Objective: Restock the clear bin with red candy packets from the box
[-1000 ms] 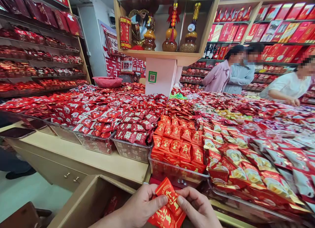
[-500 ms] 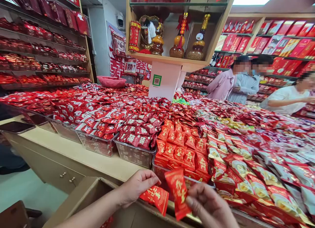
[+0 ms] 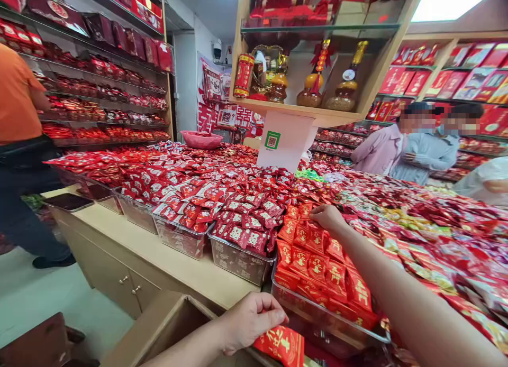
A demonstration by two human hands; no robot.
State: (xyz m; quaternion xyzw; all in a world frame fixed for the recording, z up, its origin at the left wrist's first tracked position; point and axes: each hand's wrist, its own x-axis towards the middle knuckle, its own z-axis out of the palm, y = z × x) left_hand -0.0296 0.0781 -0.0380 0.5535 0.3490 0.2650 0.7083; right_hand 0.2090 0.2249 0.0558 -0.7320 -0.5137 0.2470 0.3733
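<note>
My left hand [image 3: 254, 319] is closed, thumb against fingers, on a corner of a red candy packet [image 3: 281, 347] with gold characters. That packet hangs low in front of the counter, beside a cardboard box. Stretched over a clear plastic bin [image 3: 329, 314], my right hand [image 3: 328, 219] reaches the back of the stacked red packets [image 3: 317, 266]. Its fingers are pinched together on a small red packet [image 3: 305, 210] at the rear row, partly covered by the fingertips. The packets in the bin lie in overlapping rows, gold writing upward.
Bins of maroon packets [image 3: 246, 229] and red-white packets [image 3: 190, 203] line the counter edge [image 3: 174, 261]. Below is an open cardboard box [image 3: 159, 324]. A display cabinet [image 3: 317, 110] overhangs the candy. A person in orange [image 3: 18, 97] stands left; other people stand behind the counter.
My right hand has gone from low in front, holding a red packet, forward to the back of the bin's stack. My left hand keeps its packet. The view has shifted left; an orange-shirted person appears.
</note>
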